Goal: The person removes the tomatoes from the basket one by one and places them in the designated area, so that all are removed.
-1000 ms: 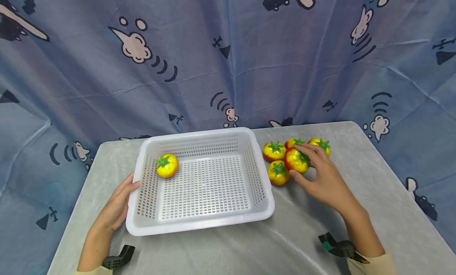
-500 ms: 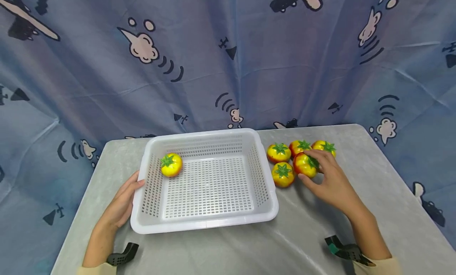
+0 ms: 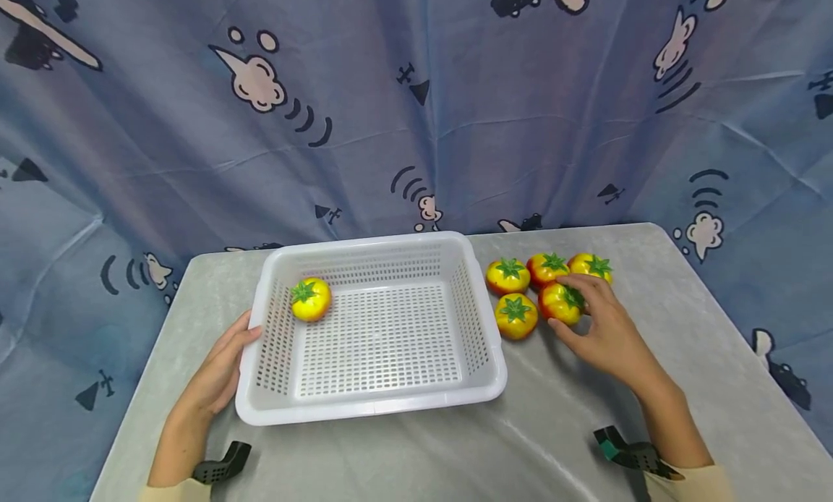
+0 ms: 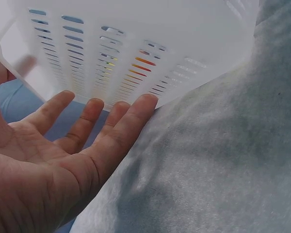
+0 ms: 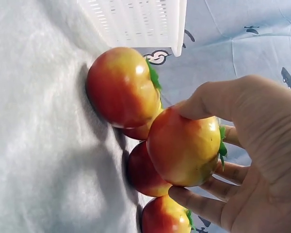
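Note:
In the head view, a white perforated plastic basket (image 3: 380,408) stands on the table with one yellow-red toy tomato (image 3: 311,299) inside at its left. My left hand (image 3: 218,372) holds the basket's left side. The left wrist view shows the thumb over the rim and the fingertips (image 4: 148,101) at the slotted outer wall. At the basket's right, my right hand (image 3: 605,332) grips a toy tomato (image 5: 184,145) between thumb and fingers, its green leaf top toward the palm. This tomato overlaps the neighbouring ones in the right wrist view.
Several more toy tomatoes lie close by: a front one (image 3: 516,316), a back left one (image 3: 507,276), a back middle one (image 3: 545,269) and a back right one (image 3: 591,266). A patterned blue curtain (image 3: 416,111) hangs behind the grey-covered table (image 3: 442,458).
The head view has shifted slightly. My right hand and its tomato have moved a little to the right, away from the front tomato. My left hand stays on the basket.

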### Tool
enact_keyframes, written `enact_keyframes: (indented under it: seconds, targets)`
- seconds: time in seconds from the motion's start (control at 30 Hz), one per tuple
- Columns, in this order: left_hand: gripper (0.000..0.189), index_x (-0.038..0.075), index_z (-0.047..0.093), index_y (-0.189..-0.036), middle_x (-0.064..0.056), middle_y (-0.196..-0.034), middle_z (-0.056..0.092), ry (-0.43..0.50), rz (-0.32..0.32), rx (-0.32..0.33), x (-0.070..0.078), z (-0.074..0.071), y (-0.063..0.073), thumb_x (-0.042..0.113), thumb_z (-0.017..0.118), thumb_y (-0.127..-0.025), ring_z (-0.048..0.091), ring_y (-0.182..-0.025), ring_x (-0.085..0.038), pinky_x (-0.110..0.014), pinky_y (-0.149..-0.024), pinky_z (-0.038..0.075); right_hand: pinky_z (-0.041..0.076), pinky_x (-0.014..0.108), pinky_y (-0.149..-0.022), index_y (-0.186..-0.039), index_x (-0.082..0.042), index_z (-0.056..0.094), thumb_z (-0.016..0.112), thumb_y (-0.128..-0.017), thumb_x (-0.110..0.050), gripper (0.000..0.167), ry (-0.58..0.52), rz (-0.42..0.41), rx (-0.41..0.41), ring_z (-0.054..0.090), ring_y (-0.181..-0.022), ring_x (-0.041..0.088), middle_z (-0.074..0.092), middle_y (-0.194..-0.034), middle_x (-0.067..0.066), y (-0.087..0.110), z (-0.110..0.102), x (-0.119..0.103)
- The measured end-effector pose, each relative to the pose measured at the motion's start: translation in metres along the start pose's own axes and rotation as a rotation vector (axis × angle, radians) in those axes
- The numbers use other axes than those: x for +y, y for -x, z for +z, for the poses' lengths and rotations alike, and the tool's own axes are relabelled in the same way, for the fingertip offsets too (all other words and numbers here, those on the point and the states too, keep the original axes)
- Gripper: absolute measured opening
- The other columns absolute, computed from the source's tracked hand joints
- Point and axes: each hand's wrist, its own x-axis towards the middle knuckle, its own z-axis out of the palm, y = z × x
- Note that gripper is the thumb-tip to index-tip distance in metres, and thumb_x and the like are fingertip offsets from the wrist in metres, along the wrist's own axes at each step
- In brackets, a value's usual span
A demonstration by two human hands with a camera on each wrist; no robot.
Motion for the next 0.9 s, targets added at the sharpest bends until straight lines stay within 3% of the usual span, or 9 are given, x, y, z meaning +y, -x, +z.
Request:
enact_keyframes:
  seconds: [0.37,0.9]
  targets:
    - [0.069,0.013,-0.001,-0.171,-0.029,-0.171,0.016,-0.003,-0.008,0.01,0.002,0.0,0.0,0.033,0.035,-0.115,0.059,-0.124,0.004,-0.026,-0.096,0.056,0.046,0.075,-0.102,-0.149,-0.003,0.05,0.083,-0.091,-0.019,0.069,0.046,0.075,-0.098,0.049,-0.131,0.051,0.046,-0.149,0.029,-0.002,0.003,0.008]
    - [0.069,0.014,-0.001,-0.172,-0.028,-0.172,0.015,-0.001,-0.026,0.01,0.002,-0.001,0.0,0.034,0.033,-0.115,0.059,-0.122,0.005,-0.027,-0.095,0.056,0.048,0.071,-0.098,-0.145,0.002,0.054,0.086,-0.088,-0.017,0.068,0.045,0.037,-0.082,0.053,-0.124,0.049,0.051,-0.143,0.029,-0.002,0.012,0.02]
